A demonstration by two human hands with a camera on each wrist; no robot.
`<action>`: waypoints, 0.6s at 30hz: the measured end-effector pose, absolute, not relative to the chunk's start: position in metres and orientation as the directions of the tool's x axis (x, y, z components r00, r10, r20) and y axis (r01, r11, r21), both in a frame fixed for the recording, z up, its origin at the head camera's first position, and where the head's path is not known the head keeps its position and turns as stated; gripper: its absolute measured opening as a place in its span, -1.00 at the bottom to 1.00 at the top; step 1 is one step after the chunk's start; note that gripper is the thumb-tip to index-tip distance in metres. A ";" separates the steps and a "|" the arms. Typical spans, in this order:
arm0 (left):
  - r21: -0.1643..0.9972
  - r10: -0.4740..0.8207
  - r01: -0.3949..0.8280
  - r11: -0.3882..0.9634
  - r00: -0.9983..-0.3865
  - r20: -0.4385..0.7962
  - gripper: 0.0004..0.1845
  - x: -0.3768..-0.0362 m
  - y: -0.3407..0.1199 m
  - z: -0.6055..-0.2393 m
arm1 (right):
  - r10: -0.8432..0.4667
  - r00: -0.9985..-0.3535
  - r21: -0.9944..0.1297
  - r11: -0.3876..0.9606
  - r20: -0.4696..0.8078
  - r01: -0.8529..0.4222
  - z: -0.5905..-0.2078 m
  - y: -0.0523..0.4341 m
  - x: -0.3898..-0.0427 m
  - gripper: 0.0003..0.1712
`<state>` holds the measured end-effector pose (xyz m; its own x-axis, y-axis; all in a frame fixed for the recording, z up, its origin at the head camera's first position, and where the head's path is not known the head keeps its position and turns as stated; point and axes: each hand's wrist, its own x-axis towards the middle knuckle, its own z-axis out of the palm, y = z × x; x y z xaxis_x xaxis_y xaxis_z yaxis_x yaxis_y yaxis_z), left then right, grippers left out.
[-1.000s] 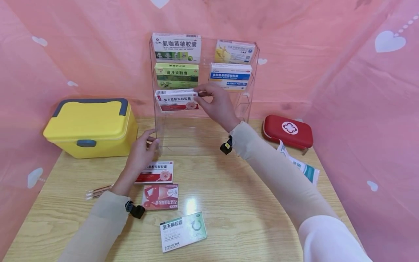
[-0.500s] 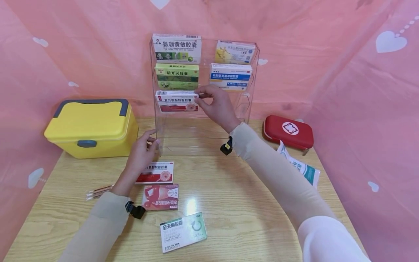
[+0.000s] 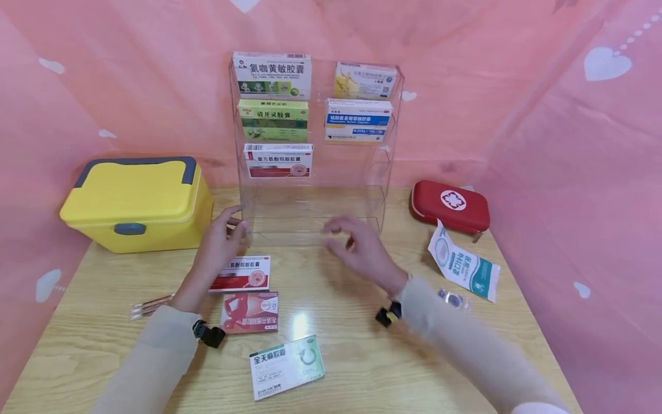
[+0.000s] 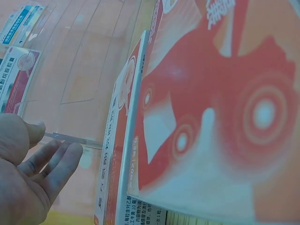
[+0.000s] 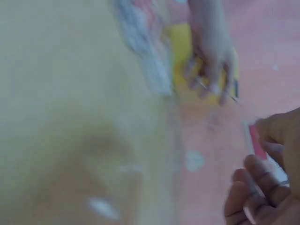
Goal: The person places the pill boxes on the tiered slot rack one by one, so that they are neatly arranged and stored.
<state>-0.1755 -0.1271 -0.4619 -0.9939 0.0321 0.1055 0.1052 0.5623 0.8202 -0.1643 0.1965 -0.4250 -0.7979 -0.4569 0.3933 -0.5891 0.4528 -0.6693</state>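
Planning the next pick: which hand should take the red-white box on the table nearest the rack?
Right, probably. Right hand hovers empty; left hand, though nearer the red-white box, touches the rack.

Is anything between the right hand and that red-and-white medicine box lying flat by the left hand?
Nothing visible. Only bare wooden table lies between the right hand and the red-and-white medicine box. The left hand touches the clear acrylic rack at its front corner, beside that path, not across it.
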 end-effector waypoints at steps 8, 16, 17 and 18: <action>0.824 0.022 0.088 0.560 -0.996 0.091 -0.50 -0.174 -0.128 -0.461 | -0.584 -0.804 -0.710 0.518 0.114 -0.477 -0.469 0.215 -0.074 -0.76; 0.820 0.018 0.087 0.566 -0.995 0.094 -0.51 -0.174 -0.126 -0.462 | -0.662 -0.729 -0.605 0.512 0.174 -0.610 -0.486 0.208 -0.038 -0.63; 0.819 0.017 0.084 0.567 -0.996 0.090 -0.50 -0.174 -0.125 -0.462 | -0.665 -0.725 -0.591 0.517 0.179 -0.619 -0.487 0.207 -0.037 -0.60; 0.819 0.018 0.082 0.567 -0.996 0.087 -0.50 -0.174 -0.124 -0.461 | -0.666 -0.724 -0.577 0.525 0.178 -0.626 -0.488 0.206 -0.036 -0.57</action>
